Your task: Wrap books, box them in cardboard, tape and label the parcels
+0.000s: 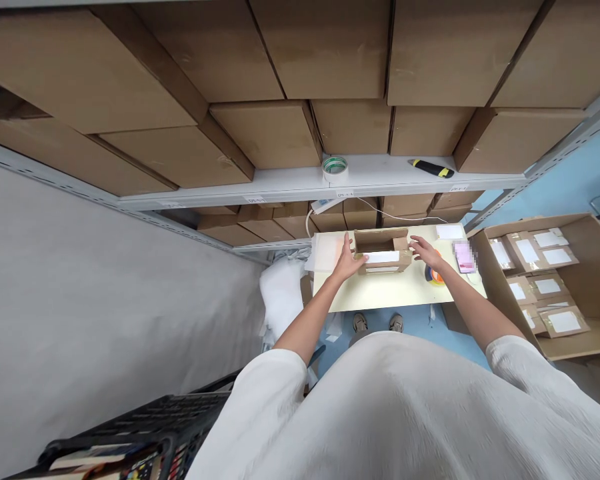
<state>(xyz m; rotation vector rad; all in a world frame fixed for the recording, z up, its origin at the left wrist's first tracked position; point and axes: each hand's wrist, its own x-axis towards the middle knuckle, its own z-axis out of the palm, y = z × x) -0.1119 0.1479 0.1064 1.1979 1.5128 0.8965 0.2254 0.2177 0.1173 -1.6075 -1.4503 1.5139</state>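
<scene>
Thumb & fingers of L hand (349, 262) stand well apart at the left end of a small brown box (381, 244), thumb on its near side; can't tell whether there's any pinch. R hand (425, 251) is loosely parted, fingertips at the box's right end; contact there unclear.

Surface & room, L to R: grey wall (105, 267); black crate (130, 413) w/ assorted items, bottom L; white packing matl. (283, 290) beside the table. Pale yellow table (370, 293) carries thin white sheets (327, 252) at L, the box approx. mid-table, a round orange & dark item (434, 275) partly behind R forearm, a white card (449, 231), and a pink-screened item (464, 257) (blurred). Shelf (290, 179) above is stacked w/ brown cartons (267, 137); tape roll (335, 170) & yellow-black cutter (431, 168) lie on its front edge. Far R: large open carton (590, 267) w/ smaller labelled boxes (547, 287) inside. Blue floor (460, 332) below.

Orientation: box's open top faces up, white-labelled side toward the person; long axis L–R, approx. parallel to table's near edge.
</scene>
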